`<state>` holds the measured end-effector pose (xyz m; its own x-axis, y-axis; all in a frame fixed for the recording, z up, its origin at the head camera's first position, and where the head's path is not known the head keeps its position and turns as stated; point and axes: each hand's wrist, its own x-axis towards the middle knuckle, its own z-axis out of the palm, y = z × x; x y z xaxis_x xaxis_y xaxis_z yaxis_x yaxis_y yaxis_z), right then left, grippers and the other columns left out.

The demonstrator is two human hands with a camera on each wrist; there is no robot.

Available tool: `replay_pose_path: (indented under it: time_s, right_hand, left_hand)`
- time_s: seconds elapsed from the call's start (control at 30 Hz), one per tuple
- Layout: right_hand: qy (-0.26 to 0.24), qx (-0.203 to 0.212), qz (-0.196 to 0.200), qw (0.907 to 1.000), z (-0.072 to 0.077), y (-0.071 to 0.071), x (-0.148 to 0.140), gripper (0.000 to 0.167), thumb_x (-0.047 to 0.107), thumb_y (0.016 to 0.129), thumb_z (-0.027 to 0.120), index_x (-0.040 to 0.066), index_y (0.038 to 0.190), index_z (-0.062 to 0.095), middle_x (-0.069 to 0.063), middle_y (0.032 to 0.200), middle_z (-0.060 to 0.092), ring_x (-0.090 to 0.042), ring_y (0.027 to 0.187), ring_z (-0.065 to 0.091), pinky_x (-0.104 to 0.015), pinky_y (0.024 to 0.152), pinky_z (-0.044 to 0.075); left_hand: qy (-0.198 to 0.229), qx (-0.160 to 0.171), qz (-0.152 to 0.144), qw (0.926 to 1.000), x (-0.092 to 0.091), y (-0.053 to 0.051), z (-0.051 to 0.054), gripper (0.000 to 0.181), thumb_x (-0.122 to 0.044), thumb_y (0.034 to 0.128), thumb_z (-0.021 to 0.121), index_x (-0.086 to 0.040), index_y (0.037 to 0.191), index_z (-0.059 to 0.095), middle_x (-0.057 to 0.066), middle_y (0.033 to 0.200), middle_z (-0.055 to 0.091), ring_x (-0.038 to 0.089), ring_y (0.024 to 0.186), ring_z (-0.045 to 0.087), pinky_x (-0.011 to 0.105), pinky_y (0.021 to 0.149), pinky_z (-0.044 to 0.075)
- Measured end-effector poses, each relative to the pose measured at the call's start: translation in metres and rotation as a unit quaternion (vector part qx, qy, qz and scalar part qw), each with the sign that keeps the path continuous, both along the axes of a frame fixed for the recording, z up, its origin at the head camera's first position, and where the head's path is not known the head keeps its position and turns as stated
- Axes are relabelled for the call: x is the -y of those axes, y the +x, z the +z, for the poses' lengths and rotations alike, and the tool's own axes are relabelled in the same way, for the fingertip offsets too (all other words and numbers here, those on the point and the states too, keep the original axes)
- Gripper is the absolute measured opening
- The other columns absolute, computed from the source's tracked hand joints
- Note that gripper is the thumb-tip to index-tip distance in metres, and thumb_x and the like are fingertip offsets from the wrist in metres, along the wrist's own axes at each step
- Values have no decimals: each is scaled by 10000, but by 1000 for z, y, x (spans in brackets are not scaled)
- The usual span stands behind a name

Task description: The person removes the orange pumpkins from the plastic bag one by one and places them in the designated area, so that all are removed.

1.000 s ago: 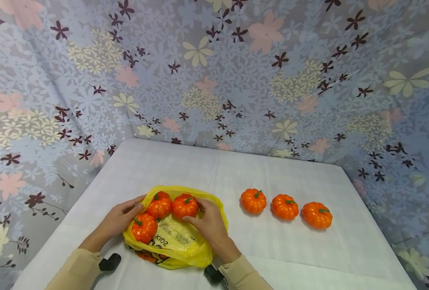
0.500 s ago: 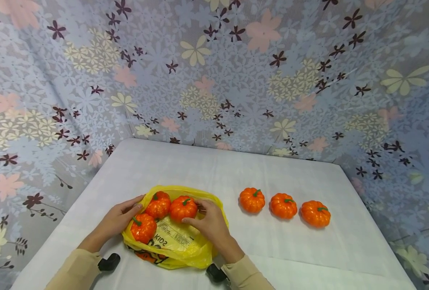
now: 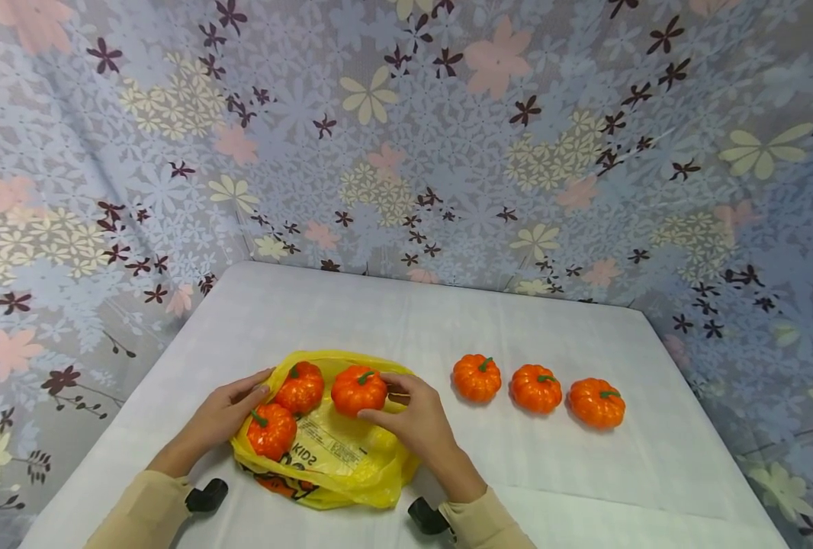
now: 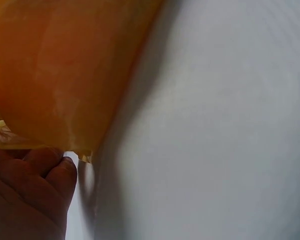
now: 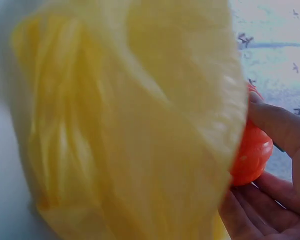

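A yellow plastic bag [image 3: 338, 480] lies with its mouth facing up on the white table. My left hand [image 3: 224, 412] holds its left rim; in the left wrist view, the hand [image 4: 32, 185] has its fingers at the edge of the bag [image 4: 64, 75]. Two small orange toy pumpkins, one at the back [image 3: 300, 389] and one in front [image 3: 271, 432], sit inside on the left. Between thumb and fingers, my right hand [image 3: 423, 419] grips a third pumpkin [image 3: 358, 393] at the bag's mouth. The right wrist view has this pumpkin [image 5: 252, 155] partly hidden behind yellow plastic.
Right of the bag, three more pumpkins stand in a row: one nearest the bag [image 3: 477, 378], a middle one [image 3: 536, 390] and an outer one [image 3: 596, 404]. A floral curtain [image 3: 406, 152] borders the white tabletop [image 3: 551, 473] at the back and sides.
My right hand has shifted right with its pumpkin, away from the two others in the bag. The left hand keeps its place on the rim.
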<state>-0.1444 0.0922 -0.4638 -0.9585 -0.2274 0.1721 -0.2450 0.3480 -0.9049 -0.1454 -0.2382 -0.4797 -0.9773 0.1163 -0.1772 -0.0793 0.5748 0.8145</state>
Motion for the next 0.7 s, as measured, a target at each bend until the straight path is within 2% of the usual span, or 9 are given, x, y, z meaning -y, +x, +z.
replay_pose_path:
  time_s: [0.37, 0.7]
  right_hand:
    - [-26, 70, -336, 9994, 16, 2, -21, 673, 380, 727, 917, 82, 1280, 673, -52, 1232, 667, -229, 1085, 670, -436, 933, 553]
    - [-204, 86, -616, 9979, 22, 2, -40, 651, 310, 709, 938, 86, 1265, 685, -37, 1229, 670, -237, 1100, 660, -449, 929, 554]
  left_hand:
    - [2, -6, -79, 10000, 2, -3, -3, 675, -562, 1017, 494, -145, 1544, 433, 210, 1570, 365, 469, 1434, 303, 642, 1104, 314]
    - [-58, 6, 2, 10000, 0, 0, -2, 693, -580, 1008, 495, -142, 1542, 436, 210, 1566, 369, 467, 1435, 302, 639, 1105, 315]
